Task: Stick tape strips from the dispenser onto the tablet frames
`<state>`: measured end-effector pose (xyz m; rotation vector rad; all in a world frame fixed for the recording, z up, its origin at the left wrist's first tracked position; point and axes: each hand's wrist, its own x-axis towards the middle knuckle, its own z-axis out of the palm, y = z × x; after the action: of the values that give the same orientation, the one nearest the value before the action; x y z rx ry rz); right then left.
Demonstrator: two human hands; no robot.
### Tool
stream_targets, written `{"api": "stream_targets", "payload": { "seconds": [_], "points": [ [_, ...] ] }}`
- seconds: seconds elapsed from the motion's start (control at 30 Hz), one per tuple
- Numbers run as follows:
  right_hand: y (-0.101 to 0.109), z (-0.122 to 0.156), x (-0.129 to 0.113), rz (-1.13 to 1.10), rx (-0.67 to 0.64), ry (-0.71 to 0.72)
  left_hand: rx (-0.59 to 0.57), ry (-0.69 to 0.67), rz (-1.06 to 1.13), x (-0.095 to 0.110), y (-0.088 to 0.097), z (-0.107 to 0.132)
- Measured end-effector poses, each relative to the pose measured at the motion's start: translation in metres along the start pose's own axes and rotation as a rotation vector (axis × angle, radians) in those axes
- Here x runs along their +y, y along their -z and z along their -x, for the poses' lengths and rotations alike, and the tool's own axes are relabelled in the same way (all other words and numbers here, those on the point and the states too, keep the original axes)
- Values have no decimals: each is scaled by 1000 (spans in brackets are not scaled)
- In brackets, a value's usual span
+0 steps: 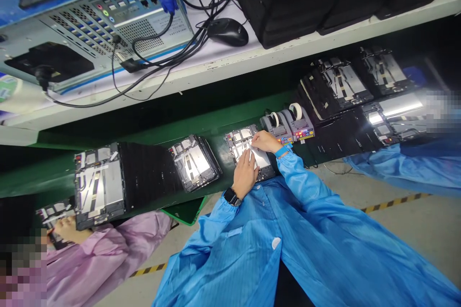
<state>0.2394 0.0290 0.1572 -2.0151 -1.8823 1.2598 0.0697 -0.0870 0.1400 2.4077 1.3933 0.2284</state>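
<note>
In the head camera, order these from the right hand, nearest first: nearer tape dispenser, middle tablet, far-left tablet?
1. Nearer tape dispenser, just past the right hand.
2. Middle tablet, to the picture's left.
3. Far-left tablet, on the green bench.

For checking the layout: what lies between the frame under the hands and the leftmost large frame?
A tablet frame and black sheet lie there, in the head view.
</note>
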Motion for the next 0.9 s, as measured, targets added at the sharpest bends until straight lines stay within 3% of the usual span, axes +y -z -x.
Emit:
{"api": "stream_targets", "payload": {
  "seconds": [0.27, 0.63, 0.9],
  "points": [
    [-5, 2, -21, 12, 59, 11, -9, -13, -18, 1, 2, 2],
    [-1, 21, -58, -28, 42, 108, -25, -58, 26, -9, 8, 2],
    [1, 15, -43, 17, 62, 46, -7, -61, 22, -14, -3, 5]
  ]
}}
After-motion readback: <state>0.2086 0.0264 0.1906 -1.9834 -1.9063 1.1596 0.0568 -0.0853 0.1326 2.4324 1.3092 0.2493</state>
